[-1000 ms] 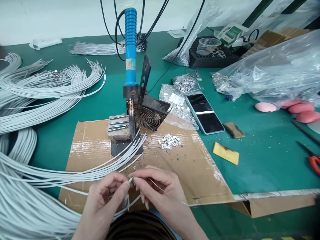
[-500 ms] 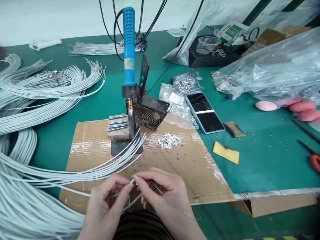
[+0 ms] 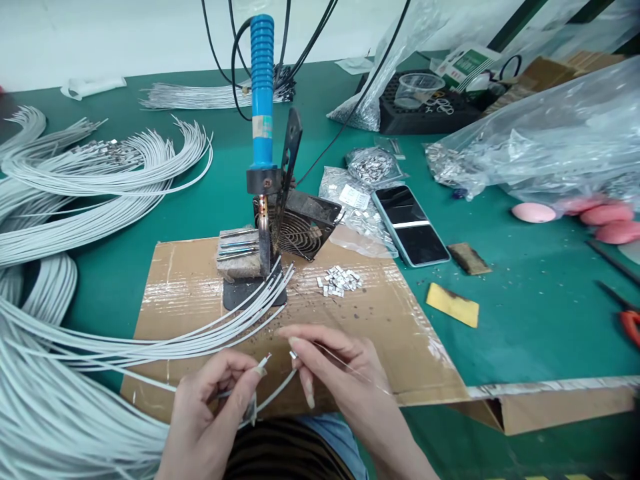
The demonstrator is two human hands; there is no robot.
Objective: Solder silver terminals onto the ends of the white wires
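My left hand pinches a white cable between thumb and index finger, and its stripped end with fine bare conductors points to the right. A small greyish piece shows below those fingers, too unclear to name. My right hand is closed at the fingertips on a small silver metal piece, a short gap from the stripped end. A thin wire runs from its fingers back over the hand. Below, another length of white cable curves up to the right fingers; its end is hidden.
A blue-handled soldering iron stands upright in a holder above the cardboard. Several white cables lie across it, beside a pile of small metal pieces. A phone, yellow sponge and red-handled scissors lie to the right.
My right hand has drawn away to the right from the cable tip, exposing its stripped end and the silver piece. My left hand keeps its pinch nearly in place.
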